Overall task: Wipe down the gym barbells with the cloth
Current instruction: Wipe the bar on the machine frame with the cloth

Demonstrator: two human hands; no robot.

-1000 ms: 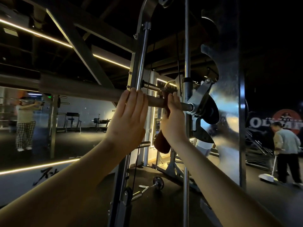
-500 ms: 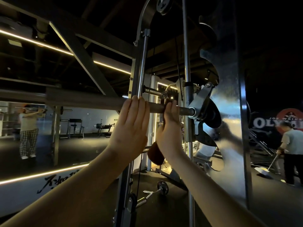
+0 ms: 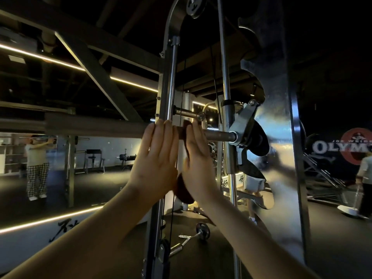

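1. The tall silver steel rack upright (image 3: 168, 93) crosses the barbell just behind the hands. Its chrome guide rod (image 3: 226, 77) meets the barbell's right end at a hinged metal catch (image 3: 244, 125).
2. The long grey steel barbell (image 3: 96, 126) runs level from the far left to that catch. Its short stretch right of the hands, up to the catch, is bare.
3. The left hand (image 3: 155, 164) lies flat against the barbell's near face. Its fingers are straight and together, the tips reach the bar's top edge, and it holds nothing.
4. The right hand (image 3: 198, 164) is just right of the left on the barbell, fingers nearly straight, pressing the cloth onto the bar. Whether the fingertips hook over the top cannot be told.
5. The dark reddish-brown cloth (image 3: 183, 191) is sandwiched between that palm and the barbell. One edge shows on the bar between the hands, and a bunch hangs below the bar under the wrist.
6. Judged step: mid-wipe on the barbell's right-hand section, with the left hand steadying. The next move likely calls for firm pressure and sliding the cloth along the bar. The bare end by the catch and the long run to the left both look left to do.
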